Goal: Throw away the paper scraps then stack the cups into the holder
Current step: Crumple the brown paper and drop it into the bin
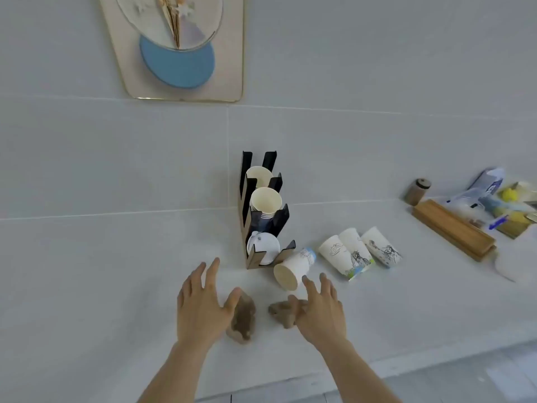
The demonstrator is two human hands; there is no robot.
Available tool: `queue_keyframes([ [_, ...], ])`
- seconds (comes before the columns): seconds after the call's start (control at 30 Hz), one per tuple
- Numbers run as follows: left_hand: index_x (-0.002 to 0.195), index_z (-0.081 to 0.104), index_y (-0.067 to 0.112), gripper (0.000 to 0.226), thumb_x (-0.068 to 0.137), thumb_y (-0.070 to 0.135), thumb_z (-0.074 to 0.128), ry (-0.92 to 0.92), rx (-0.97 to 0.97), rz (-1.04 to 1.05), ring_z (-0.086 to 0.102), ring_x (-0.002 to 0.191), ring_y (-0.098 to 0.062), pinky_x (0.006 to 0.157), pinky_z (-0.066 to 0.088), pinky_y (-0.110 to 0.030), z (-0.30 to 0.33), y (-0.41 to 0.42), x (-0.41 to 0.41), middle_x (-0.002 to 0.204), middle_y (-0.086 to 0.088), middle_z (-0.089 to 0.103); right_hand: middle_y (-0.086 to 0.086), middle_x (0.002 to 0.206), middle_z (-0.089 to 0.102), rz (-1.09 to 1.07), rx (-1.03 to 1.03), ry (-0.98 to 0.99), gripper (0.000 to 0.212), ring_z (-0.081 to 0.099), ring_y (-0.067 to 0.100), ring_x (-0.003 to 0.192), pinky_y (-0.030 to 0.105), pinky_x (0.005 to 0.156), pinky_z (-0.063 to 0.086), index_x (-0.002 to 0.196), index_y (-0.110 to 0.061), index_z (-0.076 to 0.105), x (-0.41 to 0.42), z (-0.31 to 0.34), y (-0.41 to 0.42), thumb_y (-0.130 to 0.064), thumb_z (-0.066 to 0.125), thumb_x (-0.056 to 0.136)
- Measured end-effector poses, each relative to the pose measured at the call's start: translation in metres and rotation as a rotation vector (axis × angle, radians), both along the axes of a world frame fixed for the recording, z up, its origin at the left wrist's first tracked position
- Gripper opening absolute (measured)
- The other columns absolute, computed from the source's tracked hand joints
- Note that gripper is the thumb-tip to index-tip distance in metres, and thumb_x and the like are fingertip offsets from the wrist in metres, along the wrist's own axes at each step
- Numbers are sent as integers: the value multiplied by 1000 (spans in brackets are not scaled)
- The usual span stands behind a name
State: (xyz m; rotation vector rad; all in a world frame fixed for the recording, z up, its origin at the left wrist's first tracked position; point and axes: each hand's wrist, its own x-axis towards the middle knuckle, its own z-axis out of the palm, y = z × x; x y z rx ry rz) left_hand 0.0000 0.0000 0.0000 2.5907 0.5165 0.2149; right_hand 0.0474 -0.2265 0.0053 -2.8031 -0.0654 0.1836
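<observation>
Two brown paper scraps, left scrap [241,321] and right scrap [286,311], lie just in front of the cup holder [261,216]. Left hand [200,303] and right hand [321,309] are spread wide, empty. Advice: pinch each scrap fully, avoiding the tipped cup [293,267].

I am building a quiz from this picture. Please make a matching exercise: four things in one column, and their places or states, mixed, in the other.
Things:
1. brown paper scrap
2. three printed cups
3. cup holder
4. wooden tray

Places or states:
A. stands upright by the wall, cups inside
B. at the left hand's thumb
C. far right, long, lying flat
D. lie on their sides, side by side

Pairs: 1-B, 2-D, 3-A, 4-C
</observation>
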Motion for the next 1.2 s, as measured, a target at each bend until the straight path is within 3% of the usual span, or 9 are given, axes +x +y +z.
queue_keyframes([
  [0.17, 154, 28, 33, 71, 91, 57, 49, 217, -207, -6, 38, 139, -24, 111, 37, -41, -37, -4, 7, 155, -1, 33, 12, 153, 34, -71, 49, 178, 47, 35, 32, 142, 42, 102, 45, 141, -26, 51, 3, -27, -1, -49, 39, 101],
  [0.27, 150, 35, 33, 63, 92, 51, 52, 304, -299, 32, 51, 127, -27, 99, 44, -40, -50, -6, 9, 145, -4, 44, 7, 123, 52, -140, 162, 224, 40, 57, 30, 110, 38, 89, 51, 125, -26, 64, 4, -41, 1, -45, 38, 101],
  [0.37, 142, 42, 33, 49, 95, 43, 52, 349, -353, 58, 62, 110, -28, 90, 50, -37, -59, -7, 9, 128, -3, 59, 5, 107, 55, -255, 250, 231, 30, 53, 24, 83, 32, 78, 45, 116, -21, 65, 5, -51, 0, -37, 46, 100],
  [0.5, 137, 45, 27, 42, 96, 28, 51, 340, -404, 103, 66, 100, -27, 79, 49, -36, -71, -8, 5, 116, -1, 68, 6, 101, 66, -444, 345, 277, 12, 59, 25, 82, 34, 73, 50, 103, -16, 60, 5, -61, -4, -20, 58, 92],
  [0.73, 133, 44, 19, 36, 99, 29, 49, 363, -500, 228, 64, 94, -32, 76, 48, -38, -84, -21, -9, 105, -5, 68, 1, 89, 71, -633, 678, 293, 28, 68, 19, 80, 30, 59, 54, 115, -22, 55, -6, -67, -9, -12, 66, 90],
  [0.9, 123, 54, 11, 30, 98, 28, 52, 412, -605, 296, 64, 102, -35, 89, 52, -42, -85, -23, -8, 112, -12, 68, 8, 93, 75, -529, 906, 267, 32, 74, 28, 85, 43, 72, 64, 109, -26, 62, -2, -55, 7, -10, 76, 85],
  [0.97, 122, 59, 11, 31, 99, 30, 49, 410, -691, 306, 64, 99, -32, 90, 53, -42, -85, -24, -7, 109, -10, 68, 8, 92, 75, -477, 907, 269, 31, 75, 27, 82, 46, 74, 65, 108, -28, 63, -2, -52, 18, -11, 76, 85],
  [1.1, 122, 64, 11, 48, 104, 44, 36, 397, -942, 329, 63, 111, -34, 103, 50, -49, -80, -25, -6, 120, -15, 68, 4, 91, 73, -401, 792, 281, 27, 71, 17, 76, 28, 60, 58, 106, -28, 63, -9, -54, 37, -8, 66, 89],
  [1.2, 126, 60, 17, 47, 101, 51, 38, 342, -1013, 362, 64, 109, -31, 103, 50, -49, -80, -23, -7, 120, -11, 68, -3, 86, 72, -372, 694, 287, 25, 68, 13, 76, 26, 64, 54, 105, -26, 65, -15, -57, 42, -7, 63, 90],
])
